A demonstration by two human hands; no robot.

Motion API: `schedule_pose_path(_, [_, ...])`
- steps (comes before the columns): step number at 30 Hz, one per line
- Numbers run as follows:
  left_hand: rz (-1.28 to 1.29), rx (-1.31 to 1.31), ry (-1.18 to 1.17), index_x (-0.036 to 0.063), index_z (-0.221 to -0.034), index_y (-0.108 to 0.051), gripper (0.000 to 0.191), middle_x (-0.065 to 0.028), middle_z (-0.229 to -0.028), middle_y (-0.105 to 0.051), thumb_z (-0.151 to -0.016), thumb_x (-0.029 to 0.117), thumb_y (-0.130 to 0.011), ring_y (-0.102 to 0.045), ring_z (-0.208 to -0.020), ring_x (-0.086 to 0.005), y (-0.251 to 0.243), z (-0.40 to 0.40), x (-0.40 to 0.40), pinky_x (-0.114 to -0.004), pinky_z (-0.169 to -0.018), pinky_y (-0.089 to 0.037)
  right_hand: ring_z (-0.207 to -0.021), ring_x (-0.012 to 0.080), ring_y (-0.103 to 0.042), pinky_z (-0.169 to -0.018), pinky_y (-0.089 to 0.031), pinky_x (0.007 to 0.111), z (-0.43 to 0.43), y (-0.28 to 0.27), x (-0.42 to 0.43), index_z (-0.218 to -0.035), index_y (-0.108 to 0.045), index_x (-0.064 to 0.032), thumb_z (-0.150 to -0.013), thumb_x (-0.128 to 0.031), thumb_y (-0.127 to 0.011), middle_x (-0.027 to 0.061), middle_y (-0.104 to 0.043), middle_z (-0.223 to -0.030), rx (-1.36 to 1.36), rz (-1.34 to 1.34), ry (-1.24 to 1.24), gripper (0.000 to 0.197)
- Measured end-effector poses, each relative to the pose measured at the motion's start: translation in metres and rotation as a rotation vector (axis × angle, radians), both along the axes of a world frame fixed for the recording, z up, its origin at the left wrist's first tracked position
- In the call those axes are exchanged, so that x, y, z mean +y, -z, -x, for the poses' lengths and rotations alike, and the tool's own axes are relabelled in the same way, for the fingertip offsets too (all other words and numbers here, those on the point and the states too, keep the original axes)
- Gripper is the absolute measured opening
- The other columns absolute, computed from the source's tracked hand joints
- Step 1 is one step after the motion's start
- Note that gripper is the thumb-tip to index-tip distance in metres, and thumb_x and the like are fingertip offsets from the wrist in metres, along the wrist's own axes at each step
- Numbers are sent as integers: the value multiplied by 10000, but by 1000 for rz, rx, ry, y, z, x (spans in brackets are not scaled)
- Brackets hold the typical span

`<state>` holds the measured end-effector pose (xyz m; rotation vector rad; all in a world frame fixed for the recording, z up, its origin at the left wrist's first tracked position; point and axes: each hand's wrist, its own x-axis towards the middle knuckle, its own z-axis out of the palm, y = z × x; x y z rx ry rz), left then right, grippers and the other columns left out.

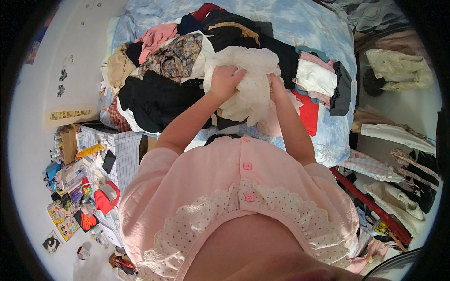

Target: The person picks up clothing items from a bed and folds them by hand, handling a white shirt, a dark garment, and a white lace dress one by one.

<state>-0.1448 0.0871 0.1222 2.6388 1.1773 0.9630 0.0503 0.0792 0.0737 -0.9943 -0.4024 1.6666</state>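
Observation:
Both of my hands grip a sheer cream garment [251, 102] with small dots, bunched up above the bed. My left hand [225, 82] has its fingers pressed into the left side of the cloth. At the right edge of the cloth, my right hand [277, 87] is closed on it, its fingertips partly hidden. Below and around it spreads a heap of clothes: a black garment [158, 102], a patterned brown piece [175, 56], a pink one [158, 38] and a tan one [119, 66]. Pale pink fabric [270, 121] hangs under my right forearm.
Right of the heap lie a folded white garment [316, 78], dark grey cloth [341, 89] and red cloth [308, 114] on the blue bedsheet [327, 140]. A cluttered table with a checked cloth [123, 151] and a phone [109, 161] stands at left. Clothes hang along a red rail [372, 207] at right.

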Motion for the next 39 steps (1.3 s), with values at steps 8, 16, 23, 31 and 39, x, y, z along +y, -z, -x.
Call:
schedule_pose_path(8, [-45,51,51,165,-907,-534,361,-31,-701,-466,-555,129,-606,-490,-662,-224,25,-7,-16,-348,-607,-338,-963,247,-492,-744,-451,373,-10,9,7,-1276,-208,-103,-654,-88,-662,126,-462,-1093,-369,-37,-41,770])
schedule_pose_path(16, [78,26,115,165,-919,-517,367,-36,-735,-478,-563,134,-601,-496,-686,-227,37,-43,-39,-359,-634,-345,-862,204,-532,-705,-453,314,-45,16,-34,-1155,-373,-47,-652,-37,-628,94,-529,-981,-391,-43,89,563])
schedule_pose_path(23, [126,-28,190,149,-971,-509,520,-43,-786,-483,-475,128,-665,-484,-744,-241,71,-116,-82,-364,-686,-340,-921,205,-508,-745,-442,310,-107,10,-98,-1180,-342,-55,-716,-80,-589,111,-490,-1058,-430,-28,151,526])
schedule_pose_path(31, [193,-29,114,143,-986,-507,501,-30,-872,-474,-503,99,-634,-431,-860,-238,99,-173,-113,-374,-742,-325,-912,194,-482,-756,-415,306,-164,56,-111,-1178,-347,-64,-725,-141,-586,83,-480,-1049,-475,59,234,518])
schedule_pose_path(39, [344,174,134,117,-1031,-483,528,-55,-917,-470,-531,129,-649,-434,-896,-236,142,-201,-111,-383,-769,-318,-1070,312,-408,-881,-337,354,-188,137,-108,-1271,-238,-49,-725,-250,-567,208,-395,-1185,-993,171,-33,668])
